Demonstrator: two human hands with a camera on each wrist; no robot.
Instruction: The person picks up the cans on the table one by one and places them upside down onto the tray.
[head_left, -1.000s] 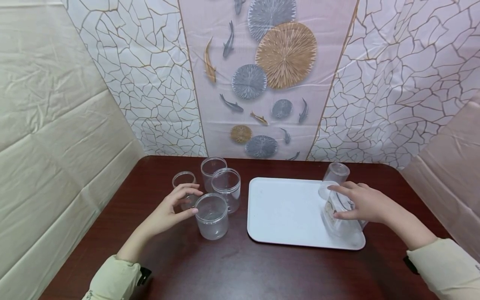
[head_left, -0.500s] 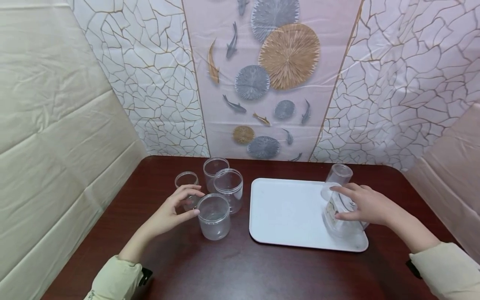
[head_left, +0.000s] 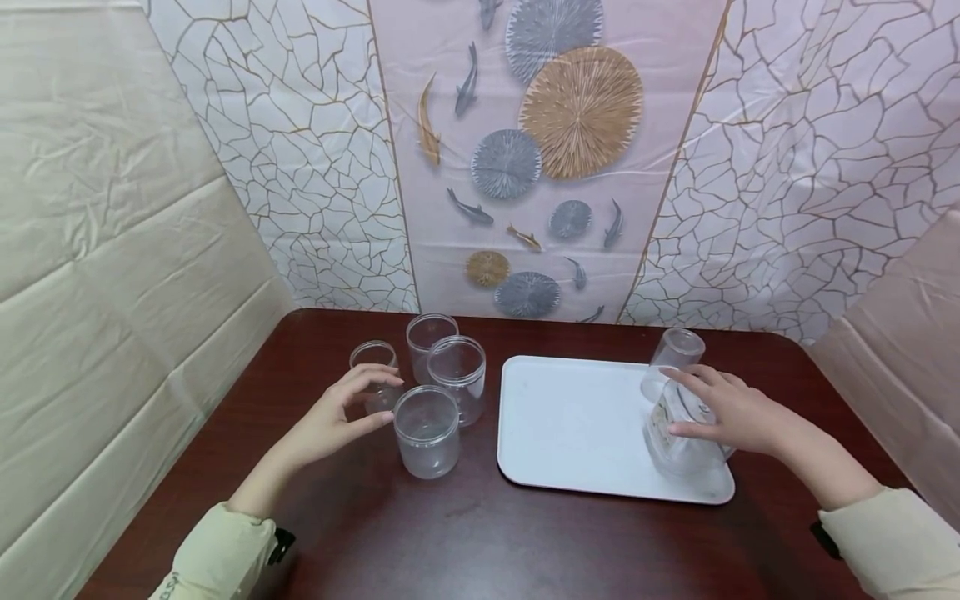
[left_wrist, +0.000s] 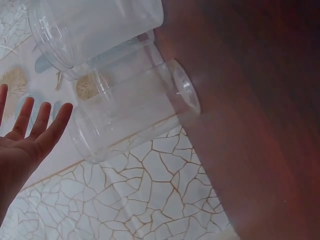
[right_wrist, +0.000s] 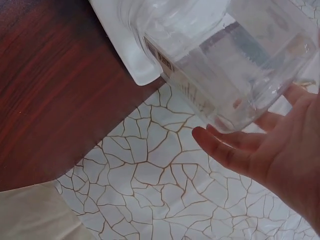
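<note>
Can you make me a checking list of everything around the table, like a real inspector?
Surface: dark reddish-brown table with a white tray.
Job's things: four clear jars grouped left of the tray; a labelled clear container on it, a clear cylinder behind that.
Clutter: nothing seen.
Hands: left hand beside the jars, holding nothing; right hand over the labelled clear container, contact unclear.
Cables: nothing seen.
Surroundings: fish-patterned backdrop; beige cloth at left.

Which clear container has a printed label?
The jar beneath the right hand, on the tray; no label shows on the others.
</note>
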